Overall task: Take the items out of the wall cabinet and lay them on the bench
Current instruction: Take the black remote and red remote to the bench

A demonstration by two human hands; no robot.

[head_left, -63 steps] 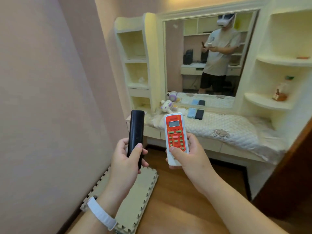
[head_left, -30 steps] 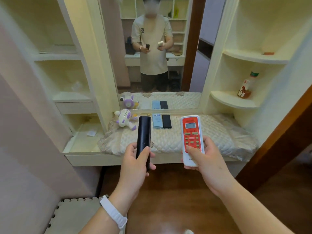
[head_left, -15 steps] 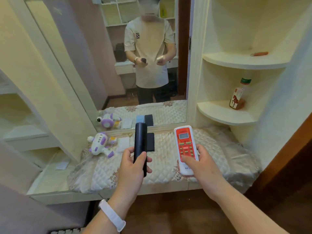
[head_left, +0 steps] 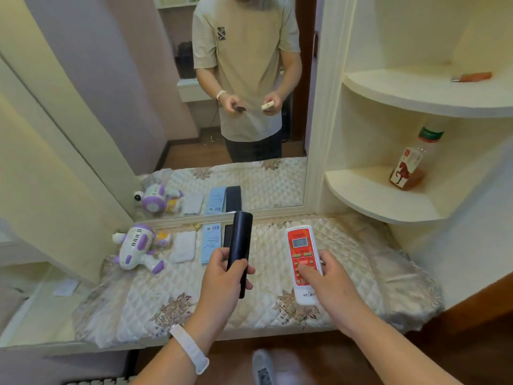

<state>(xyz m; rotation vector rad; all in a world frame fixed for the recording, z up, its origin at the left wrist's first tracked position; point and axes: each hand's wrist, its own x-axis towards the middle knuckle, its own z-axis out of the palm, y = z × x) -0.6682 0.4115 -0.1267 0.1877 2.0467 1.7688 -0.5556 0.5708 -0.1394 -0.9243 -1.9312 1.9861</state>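
My left hand (head_left: 222, 276) grips a slim black remote (head_left: 241, 240), held lengthwise above the bench. My right hand (head_left: 329, 282) holds a red and white remote (head_left: 302, 254) with a small screen, thumb on its buttons. Both hover over the quilted cloth (head_left: 347, 245) that covers the bench. On the cloth lie a white and purple toy robot (head_left: 136, 245), a white flat case (head_left: 184, 246), a light blue remote (head_left: 210, 241) and a black remote (head_left: 228, 234) partly hidden behind the one I hold.
A mirror (head_left: 138, 93) stands behind the bench and reflects a person and the laid items. Curved corner shelves on the right carry a bottle (head_left: 409, 162) and an orange object (head_left: 472, 77). A paper slip (head_left: 66, 287) lies on the bare bench left.
The view has turned from the left wall toward the bench and come much closer. Both hands, still gripping their remotes, now sit lower over the quilted cloth.
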